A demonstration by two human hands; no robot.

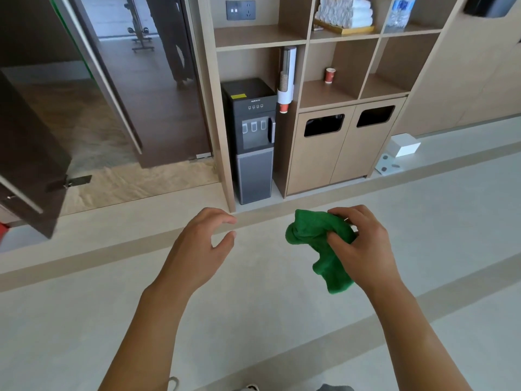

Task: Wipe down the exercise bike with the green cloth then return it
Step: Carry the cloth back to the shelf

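Green cloth (318, 244) bunched in right hand (363, 244) (left hand (197, 249) empty).

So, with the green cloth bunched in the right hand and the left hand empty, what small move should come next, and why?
Probably bring the left hand across to take a loose end of the green cloth. The right hand holds it crumpled, part hanging below, while the left hand is open beside it. No exercise bike is clearly in view, so whether it is spread for wiping or folded for return cannot be told.
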